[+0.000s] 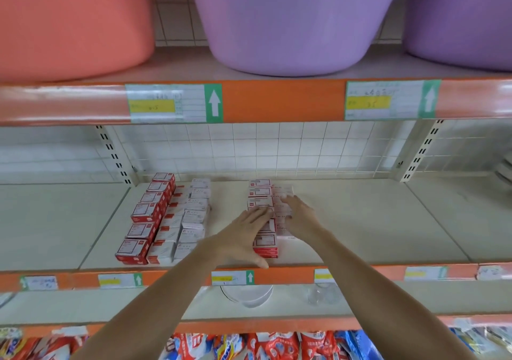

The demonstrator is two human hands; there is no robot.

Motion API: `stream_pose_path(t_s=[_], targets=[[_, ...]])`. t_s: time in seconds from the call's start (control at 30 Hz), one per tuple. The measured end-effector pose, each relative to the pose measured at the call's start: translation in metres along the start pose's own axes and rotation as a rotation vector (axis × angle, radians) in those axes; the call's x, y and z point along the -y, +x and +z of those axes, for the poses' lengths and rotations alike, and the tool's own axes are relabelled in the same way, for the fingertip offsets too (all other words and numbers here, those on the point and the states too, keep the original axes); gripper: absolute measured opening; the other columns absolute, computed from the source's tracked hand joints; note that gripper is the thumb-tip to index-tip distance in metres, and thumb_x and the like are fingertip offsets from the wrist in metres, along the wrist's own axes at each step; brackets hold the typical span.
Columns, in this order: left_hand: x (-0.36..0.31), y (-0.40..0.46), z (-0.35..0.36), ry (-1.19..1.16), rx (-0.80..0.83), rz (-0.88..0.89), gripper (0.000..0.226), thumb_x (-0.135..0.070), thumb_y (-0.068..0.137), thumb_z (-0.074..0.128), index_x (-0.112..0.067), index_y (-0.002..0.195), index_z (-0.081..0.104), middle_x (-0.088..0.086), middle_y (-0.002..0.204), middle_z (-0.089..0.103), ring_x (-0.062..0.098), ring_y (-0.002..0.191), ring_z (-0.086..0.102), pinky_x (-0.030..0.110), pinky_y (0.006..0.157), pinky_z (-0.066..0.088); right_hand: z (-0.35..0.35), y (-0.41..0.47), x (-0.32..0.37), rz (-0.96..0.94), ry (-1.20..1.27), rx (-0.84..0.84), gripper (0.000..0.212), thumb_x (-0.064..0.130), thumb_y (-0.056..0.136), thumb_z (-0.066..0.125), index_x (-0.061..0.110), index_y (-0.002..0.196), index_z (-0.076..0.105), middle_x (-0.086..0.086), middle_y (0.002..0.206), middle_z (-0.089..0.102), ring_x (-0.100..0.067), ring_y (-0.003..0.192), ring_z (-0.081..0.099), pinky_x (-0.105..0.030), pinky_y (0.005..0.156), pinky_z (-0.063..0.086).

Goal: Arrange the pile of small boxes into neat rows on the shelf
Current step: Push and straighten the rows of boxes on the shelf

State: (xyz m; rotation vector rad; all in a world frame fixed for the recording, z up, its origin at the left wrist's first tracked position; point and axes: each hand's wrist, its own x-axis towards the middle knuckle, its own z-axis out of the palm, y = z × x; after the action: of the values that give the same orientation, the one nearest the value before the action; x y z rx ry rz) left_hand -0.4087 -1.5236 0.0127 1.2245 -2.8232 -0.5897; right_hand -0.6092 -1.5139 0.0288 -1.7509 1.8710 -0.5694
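Observation:
Small red-and-white boxes stand on the cream middle shelf [360, 221]. At the left, three neat rows [166, 218] run from front to back. In the middle, a red-and-white row [260, 193] has a paler white row [284, 190] beside it on the right. My left hand [243, 238] lies flat with straight fingers against the left side and top of the middle row, thumb near the shelf's front edge. My right hand [300, 215] rests with straight fingers on the white row from the right. The hands hide the boxes between them.
The shelf above holds a salmon tub [72, 22] and purple tubs [291, 19] behind an orange rail [277, 102] with price labels. A white wire grid backs the shelf. Below are a white dish [249, 296], clear glasses [321, 294] and colourful packets [263, 346].

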Motion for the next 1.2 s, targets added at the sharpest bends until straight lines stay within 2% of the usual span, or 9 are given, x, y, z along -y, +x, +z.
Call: stream_pose_path(t_s=[0.37, 0.7, 0.8, 0.93, 1.0, 1.03, 1.07, 1.13, 1.2], targets=[[-0.003, 0.001, 0.004, 0.065, -0.152, 0.017, 0.105, -0.054, 0.079, 0.072, -0.018, 0.158, 0.012, -0.004, 0.165, 0.005, 0.011, 0.151, -0.001, 0.034, 0.124, 0.014, 0.010, -0.007, 0.003, -0.074, -0.025, 0.006, 0.050, -0.001, 0.092, 0.048, 0.010, 0.141, 0.048, -0.007, 0.148, 0.043, -0.018, 0.143, 0.029, -0.012, 0.108, 0.013], [-0.004, 0.002, 0.002, 0.102, -0.090, 0.016, 0.105, -0.054, 0.082, 0.070, -0.019, 0.159, 0.008, -0.005, 0.166, -0.001, 0.011, 0.151, -0.008, 0.037, 0.122, 0.019, 0.013, -0.005, 0.000, -0.063, -0.042, 0.034, 0.050, 0.005, 0.093, 0.049, 0.011, 0.143, 0.046, -0.005, 0.152, 0.039, -0.018, 0.147, 0.022, -0.023, 0.118, 0.013], [-0.001, 0.003, 0.004, 0.076, -0.107, 0.024, 0.109, -0.060, 0.078, 0.070, -0.022, 0.159, 0.007, -0.008, 0.165, -0.002, 0.009, 0.151, -0.008, 0.036, 0.123, 0.015, 0.017, -0.002, -0.004, -0.055, -0.009, 0.012, 0.050, -0.001, 0.090, 0.044, 0.014, 0.137, 0.052, -0.001, 0.145, 0.045, -0.018, 0.141, 0.032, -0.029, 0.119, 0.024], [-0.010, 0.000, 0.000, -0.408, -0.267, -0.080, 0.091, -0.060, 0.086, 0.063, -0.029, 0.155, 0.014, -0.014, 0.161, 0.011, -0.007, 0.145, 0.006, 0.026, 0.121, 0.018, 0.023, -0.007, 0.001, 0.009, 0.305, -0.146, 0.036, 0.019, 0.100, 0.044, 0.028, 0.134, 0.053, 0.003, 0.131, 0.059, -0.015, 0.111, 0.059, -0.028, 0.095, 0.048], [-0.026, 0.001, -0.004, -0.819, -0.392, -0.163, 0.050, -0.040, 0.099, 0.055, -0.035, 0.139, 0.025, -0.026, 0.136, 0.037, -0.030, 0.116, 0.035, 0.004, 0.097, 0.037, 0.030, -0.011, 0.008, 0.052, 0.560, -0.131, 0.032, 0.041, 0.100, 0.045, 0.040, 0.131, 0.050, 0.007, 0.131, 0.060, -0.012, 0.111, 0.061, -0.034, 0.094, 0.052], [-0.030, 0.002, -0.005, -1.006, -0.417, -0.199, 0.037, -0.035, 0.102, 0.050, -0.035, 0.132, 0.028, -0.027, 0.121, 0.044, -0.029, 0.099, 0.048, 0.000, 0.080, 0.043, 0.033, -0.013, 0.013, 0.062, 0.674, -0.113, 0.039, 0.049, 0.099, 0.045, 0.040, 0.137, 0.047, 0.010, 0.136, 0.057, -0.011, 0.119, 0.057, -0.034, 0.098, 0.050], [-0.035, 0.004, -0.007, -1.183, -0.424, -0.231, 0.034, -0.037, 0.102, 0.049, -0.033, 0.132, 0.032, -0.022, 0.115, 0.051, -0.021, 0.094, 0.057, 0.003, 0.073, 0.047, 0.035, -0.014, 0.018, 0.065, 0.764, -0.092, 0.046, 0.054, 0.099, 0.044, 0.040, 0.143, 0.043, 0.014, 0.140, 0.051, -0.009, 0.126, 0.051, -0.031, 0.103, 0.044], [-0.038, 0.008, -0.004, -1.463, -0.424, -0.233, 0.058, -0.057, 0.094, 0.051, -0.021, 0.139, 0.046, 0.001, 0.124, 0.064, 0.009, 0.108, 0.066, 0.022, 0.082, 0.055, 0.040, -0.014, 0.028, 0.081, 0.900, -0.045, 0.058, 0.064, 0.096, 0.039, 0.039, 0.149, 0.035, 0.018, 0.146, 0.043, -0.006, 0.133, 0.041, -0.031, 0.109, 0.033], [-0.041, 0.010, 0.001, -1.628, -0.413, -0.269, 0.054, -0.060, 0.097, 0.042, -0.022, 0.132, 0.058, 0.006, 0.126, 0.067, 0.021, 0.113, 0.066, 0.036, 0.092, 0.053, 0.051, -0.008, 0.031, 0.113, 0.981, 0.022, 0.073, 0.083, 0.084, 0.037, 0.047, 0.147, 0.033, 0.015, 0.151, 0.041, -0.012, 0.139, 0.038, -0.045, 0.117, 0.028]])
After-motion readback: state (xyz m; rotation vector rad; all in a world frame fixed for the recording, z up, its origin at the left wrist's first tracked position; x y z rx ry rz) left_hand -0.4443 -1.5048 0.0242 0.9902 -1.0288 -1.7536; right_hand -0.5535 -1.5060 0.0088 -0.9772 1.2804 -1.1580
